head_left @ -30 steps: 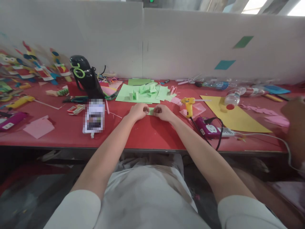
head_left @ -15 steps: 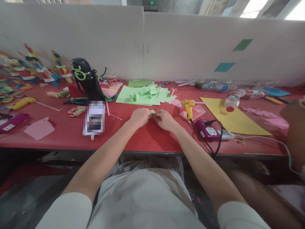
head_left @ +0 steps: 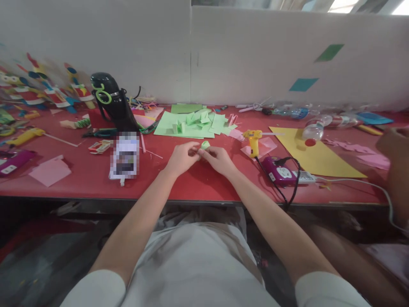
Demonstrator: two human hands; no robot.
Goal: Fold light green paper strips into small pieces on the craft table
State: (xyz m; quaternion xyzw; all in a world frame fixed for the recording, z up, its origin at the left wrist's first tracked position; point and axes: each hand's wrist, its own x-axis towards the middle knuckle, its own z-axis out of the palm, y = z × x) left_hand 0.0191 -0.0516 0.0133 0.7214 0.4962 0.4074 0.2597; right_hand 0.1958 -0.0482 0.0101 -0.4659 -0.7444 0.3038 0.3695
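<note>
My left hand point(head_left: 181, 157) and my right hand point(head_left: 218, 159) meet over the middle of the red table point(head_left: 198, 181). Both pinch a small folded piece of light green paper point(head_left: 205, 145), held just above the tabletop between the fingertips. Behind the hands lies a pile of light green paper sheets and folded pieces point(head_left: 191, 123).
A yellow glue gun point(head_left: 253, 140) and a purple power strip point(head_left: 281, 175) with black cable lie to the right, beside a yellow sheet point(head_left: 319, 155). A black bottle point(head_left: 111, 102), a phone point(head_left: 124, 155) and pink paper point(head_left: 49, 172) lie left. Another person's arm point(head_left: 396, 170) is at the far right.
The green piece lay flat on the table under both hands; now it is folded small and lifted slightly, with the fingertips pinched closer together.
</note>
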